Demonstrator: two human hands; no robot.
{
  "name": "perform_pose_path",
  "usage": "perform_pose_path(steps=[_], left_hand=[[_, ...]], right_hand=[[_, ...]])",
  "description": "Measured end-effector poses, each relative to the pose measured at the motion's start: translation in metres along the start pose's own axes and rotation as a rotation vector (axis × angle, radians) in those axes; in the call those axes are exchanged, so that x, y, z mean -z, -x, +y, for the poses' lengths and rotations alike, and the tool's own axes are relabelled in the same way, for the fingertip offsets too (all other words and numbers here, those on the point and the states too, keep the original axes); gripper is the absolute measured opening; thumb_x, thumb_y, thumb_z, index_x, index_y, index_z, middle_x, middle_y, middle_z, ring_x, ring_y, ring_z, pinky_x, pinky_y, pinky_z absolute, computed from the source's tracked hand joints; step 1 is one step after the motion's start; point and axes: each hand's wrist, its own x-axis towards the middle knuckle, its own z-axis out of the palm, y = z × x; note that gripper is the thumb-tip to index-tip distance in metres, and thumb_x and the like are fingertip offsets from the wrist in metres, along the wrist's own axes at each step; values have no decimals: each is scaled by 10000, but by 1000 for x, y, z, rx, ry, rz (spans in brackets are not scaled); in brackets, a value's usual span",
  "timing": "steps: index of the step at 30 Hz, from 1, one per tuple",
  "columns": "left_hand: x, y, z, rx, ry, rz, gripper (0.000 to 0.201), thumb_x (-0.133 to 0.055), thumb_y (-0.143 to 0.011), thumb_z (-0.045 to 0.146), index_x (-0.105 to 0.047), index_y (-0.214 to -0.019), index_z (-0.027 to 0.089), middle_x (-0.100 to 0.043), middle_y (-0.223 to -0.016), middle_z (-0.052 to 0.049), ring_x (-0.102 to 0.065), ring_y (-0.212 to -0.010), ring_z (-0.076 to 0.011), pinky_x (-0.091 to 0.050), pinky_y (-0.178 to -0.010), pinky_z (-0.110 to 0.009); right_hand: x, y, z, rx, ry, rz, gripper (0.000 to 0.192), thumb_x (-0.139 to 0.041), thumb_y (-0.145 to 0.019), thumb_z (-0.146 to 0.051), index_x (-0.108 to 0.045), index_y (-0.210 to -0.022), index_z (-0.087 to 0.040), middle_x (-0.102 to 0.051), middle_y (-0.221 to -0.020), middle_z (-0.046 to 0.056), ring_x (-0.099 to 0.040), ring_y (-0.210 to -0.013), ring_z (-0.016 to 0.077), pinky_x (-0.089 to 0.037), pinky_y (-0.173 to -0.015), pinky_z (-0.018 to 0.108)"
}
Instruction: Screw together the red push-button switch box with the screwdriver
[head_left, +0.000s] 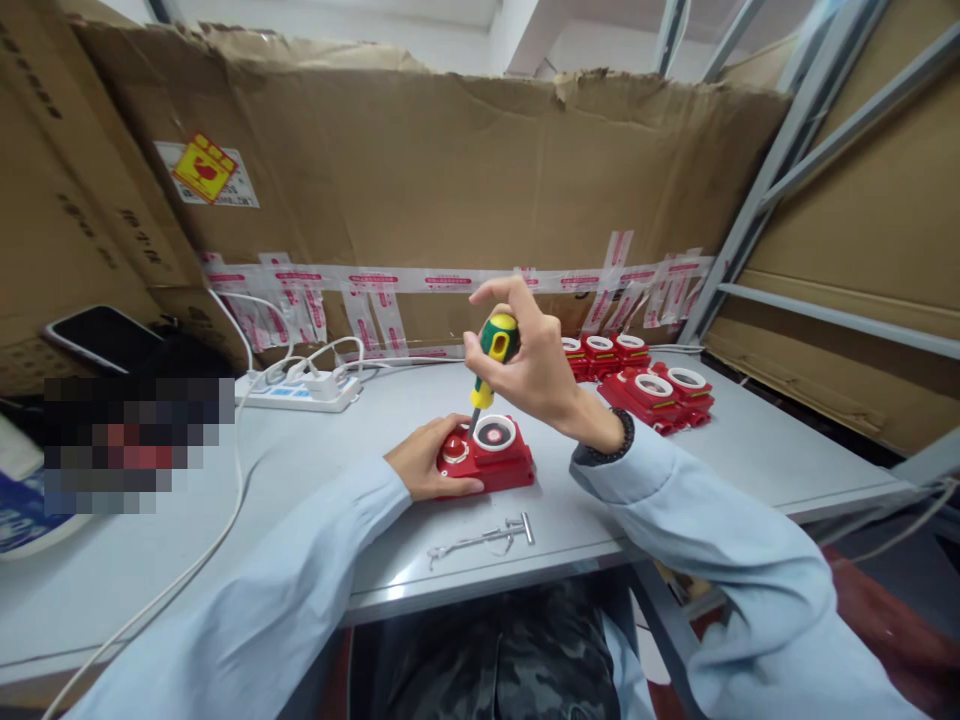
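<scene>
Toward the left edge of the tabletop (225, 520) a white power strip (296, 392) lies with a charger plugged in, its cable trailing toward the front edge. A dark phone (105, 335) rests on a box beyond the left end.

Near the middle of the front edge, the left hand (427, 462) lies flat and curled around the left side of a red housing (491, 460), fingers closed on its edge and pinning it to the surface. That grip looks like the thing to keep firm, with fingers clear of the screw point, so the part does not spin under the tool.

Above it, the right hand (525, 365) is closed around the green and yellow handle of a screwdriver (491, 365), thumb and fingers wrapped near the top. The shaft slants slightly and its tip meets the housing just left of the white ring. Holding the shaft more upright over the screw, and pressing down while turning, would probably keep the tip from slipping out.

A small metal tool (484, 537) lies loose near the front edge, just in front of the housing. Toward the back right corner, a cluster of finished red housings (649, 385) sits well apart from the work.
</scene>
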Motion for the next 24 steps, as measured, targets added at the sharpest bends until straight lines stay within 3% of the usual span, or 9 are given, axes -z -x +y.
perform_pose_path(steps=[4,9,15,24], left_hand=[[-8,-2,-2,31,183,44,776,-762,-572,465,-414,-1217,208,-637,-1047,-68,-619,-912,-253,-470,-847,-394],[-10,-1,-4,65,341,11,680,-784,-540,423,-484,-1100,182,-662,-1012,-48,-636,-892,-240,-494,-843,-376],[-14,0,2,87,344,33,529,-767,-574,417,-559,-990,164,-692,-906,-42,-651,-831,-245,-523,-770,-366],[-18,-1,-3,63,271,61,514,-755,-574,445,-599,-971,159,-699,-870,-52,-647,-793,-250,-525,-739,-379]], right_hand=[[-9,5,6,-2,-64,78,221,-493,-806,-237,-419,-1011,-202,-444,-654,-64,-440,-544,91,-393,-564,246],[-23,12,10,64,-174,140,189,-521,-782,-202,-444,-955,-192,-431,-623,-84,-402,-488,62,-374,-519,212],[-40,18,10,109,-213,78,187,-527,-766,-163,-482,-947,-171,-418,-609,-87,-394,-484,52,-360,-507,197],[-36,18,6,146,-153,47,169,-521,-755,-130,-494,-919,-160,-407,-613,-87,-389,-497,47,-355,-525,188]])
